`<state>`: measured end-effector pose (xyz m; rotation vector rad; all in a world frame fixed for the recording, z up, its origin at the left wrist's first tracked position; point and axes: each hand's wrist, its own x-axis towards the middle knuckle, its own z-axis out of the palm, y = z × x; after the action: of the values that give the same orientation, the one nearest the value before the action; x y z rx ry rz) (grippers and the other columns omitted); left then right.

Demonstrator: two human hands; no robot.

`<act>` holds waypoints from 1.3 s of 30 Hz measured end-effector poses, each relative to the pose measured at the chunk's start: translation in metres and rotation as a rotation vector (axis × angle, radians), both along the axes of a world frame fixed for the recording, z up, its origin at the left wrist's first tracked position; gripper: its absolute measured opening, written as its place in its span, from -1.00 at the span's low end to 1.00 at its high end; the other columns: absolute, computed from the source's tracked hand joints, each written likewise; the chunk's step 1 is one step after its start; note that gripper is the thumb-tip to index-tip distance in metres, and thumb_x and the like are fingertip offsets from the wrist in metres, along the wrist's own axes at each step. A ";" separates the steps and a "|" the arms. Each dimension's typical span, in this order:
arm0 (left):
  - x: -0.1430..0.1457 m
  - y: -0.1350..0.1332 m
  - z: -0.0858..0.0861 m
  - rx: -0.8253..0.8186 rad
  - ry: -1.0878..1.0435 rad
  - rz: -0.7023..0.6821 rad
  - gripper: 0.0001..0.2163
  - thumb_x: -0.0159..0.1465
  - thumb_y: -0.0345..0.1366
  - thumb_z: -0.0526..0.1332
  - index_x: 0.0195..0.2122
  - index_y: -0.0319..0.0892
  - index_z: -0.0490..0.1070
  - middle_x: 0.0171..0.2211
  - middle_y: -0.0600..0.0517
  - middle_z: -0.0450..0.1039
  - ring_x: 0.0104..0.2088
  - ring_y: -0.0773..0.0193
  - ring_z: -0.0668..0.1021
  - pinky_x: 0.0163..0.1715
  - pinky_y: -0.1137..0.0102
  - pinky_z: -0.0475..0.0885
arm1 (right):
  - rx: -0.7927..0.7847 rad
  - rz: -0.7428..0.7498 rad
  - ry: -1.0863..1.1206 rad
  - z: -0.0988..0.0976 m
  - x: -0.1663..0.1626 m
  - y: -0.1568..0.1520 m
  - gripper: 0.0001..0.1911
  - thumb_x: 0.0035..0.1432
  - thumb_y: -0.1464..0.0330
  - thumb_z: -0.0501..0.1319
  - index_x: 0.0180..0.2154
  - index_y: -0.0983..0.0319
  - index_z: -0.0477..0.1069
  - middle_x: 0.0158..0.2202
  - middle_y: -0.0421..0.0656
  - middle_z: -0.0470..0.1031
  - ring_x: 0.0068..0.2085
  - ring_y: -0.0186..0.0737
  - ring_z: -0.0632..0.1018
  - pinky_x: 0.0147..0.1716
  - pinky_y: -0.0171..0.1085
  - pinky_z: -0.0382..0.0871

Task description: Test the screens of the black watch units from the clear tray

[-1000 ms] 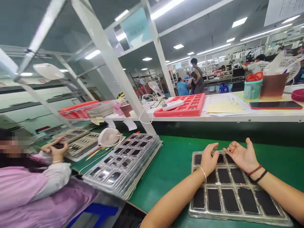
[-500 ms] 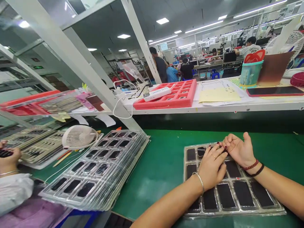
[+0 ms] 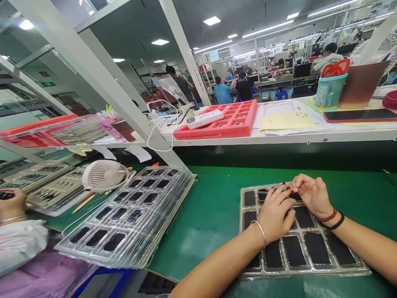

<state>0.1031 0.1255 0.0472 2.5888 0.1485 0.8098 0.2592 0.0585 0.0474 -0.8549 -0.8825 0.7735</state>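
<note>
A clear plastic tray (image 3: 281,271) holding dark rectangular panels (image 3: 294,250) lies on the green mat in front of me. My left hand (image 3: 277,212) rests over its upper part, fingers stretched out and thumb apart. My right hand (image 3: 312,197) is at the tray's far side, its fingers curled inward and the thumb raised. The fingertips of both hands meet above a panel in the far row. Whatever is between the right fingertips is too small to make out, and the hands cover several panels.
To the left stands a tall stack of clear trays (image 3: 127,219) with dark panels, a white fan (image 3: 104,176) behind it. A co-worker's hand (image 3: 12,200) shows at the far left. The shelf above holds a red foam tray (image 3: 238,130), papers (image 3: 287,120) and a phone (image 3: 361,116).
My right hand's fingers have curled further in towards my left fingertips. My left hand stays in nearly the same place. The view has shifted slightly, and a person in the background has moved left.
</note>
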 end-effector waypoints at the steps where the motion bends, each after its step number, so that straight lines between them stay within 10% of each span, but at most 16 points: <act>1: 0.000 0.000 0.000 -0.007 0.000 0.000 -0.73 0.18 -0.36 0.13 -0.09 -0.15 0.42 0.07 -0.12 0.37 0.21 0.03 0.26 0.19 -0.01 0.12 | 0.004 -0.001 -0.017 0.000 0.000 0.000 -0.41 0.03 -0.20 0.00 -0.50 0.16 0.41 -0.55 -0.17 0.29 -0.43 -0.16 0.36 -0.06 -0.03 0.31; 11: 0.001 0.004 0.003 -0.145 -0.085 0.006 -0.79 0.18 -0.40 0.13 -0.15 -0.16 0.42 0.06 -0.11 0.37 0.18 0.07 0.31 0.21 0.02 0.13 | 0.037 -0.041 -0.272 -0.005 -0.003 -0.004 -0.46 0.10 -0.13 0.04 -0.45 0.19 0.42 -0.49 -0.14 0.32 -0.40 -0.17 0.36 -0.19 -0.14 0.33; 16: 0.002 0.019 0.000 -0.293 -0.172 0.341 -0.51 0.17 -0.40 0.14 0.16 -0.16 0.16 0.35 -0.15 -0.31 0.32 0.02 -0.04 0.20 0.03 0.13 | -0.121 -0.226 -0.225 -0.009 0.001 0.005 -0.67 0.16 0.08 0.14 -0.43 0.19 0.43 -0.32 -0.12 0.41 -0.27 -0.16 0.43 -0.28 -0.22 0.37; 22: 0.007 0.036 -0.014 -0.226 0.200 0.216 -0.70 0.18 -0.41 0.12 -0.07 -0.10 0.44 0.11 -0.09 0.35 0.19 0.01 0.29 0.18 -0.09 0.09 | -0.236 -0.243 -0.699 -0.016 -0.003 0.015 -0.87 0.13 0.37 0.15 -0.29 0.21 0.46 -0.23 -0.11 0.51 -0.16 -0.14 0.48 -0.05 -0.08 0.32; 28: 0.012 0.044 -0.018 -0.179 0.172 0.207 -0.74 0.21 -0.35 0.08 -0.12 -0.14 0.47 0.01 -0.07 0.45 0.15 0.02 0.35 0.15 -0.04 0.18 | -0.275 -0.365 -0.851 -0.001 -0.007 0.002 -0.80 0.04 0.48 0.20 -0.24 0.22 0.46 -0.17 -0.12 0.52 -0.08 -0.16 0.48 0.01 -0.13 0.31; 34: 0.009 0.044 -0.020 -0.149 0.081 0.200 -0.74 0.21 -0.28 0.06 -0.18 -0.16 0.49 -0.05 -0.10 0.48 0.06 0.03 0.43 0.11 -0.01 0.25 | -0.450 -0.464 -1.325 0.019 0.007 -0.087 -0.48 -0.04 0.29 0.29 0.03 0.14 0.36 0.15 -0.02 0.30 0.23 0.15 0.15 0.16 0.22 -0.10; 39: 0.008 0.043 -0.017 -0.149 0.027 0.201 -0.74 0.19 -0.23 0.06 -0.21 -0.14 0.49 -0.09 -0.08 0.50 0.01 0.03 0.47 0.09 0.01 0.27 | -0.919 -1.003 -1.482 0.016 0.061 -0.232 -0.43 0.02 0.17 0.20 0.07 0.22 0.30 0.20 0.12 0.19 0.22 0.29 0.10 0.06 0.31 -0.05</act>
<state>0.1115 0.1687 0.0303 2.4715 0.4659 0.8004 0.3203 -0.1740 0.0639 -2.5542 -1.0937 -0.6130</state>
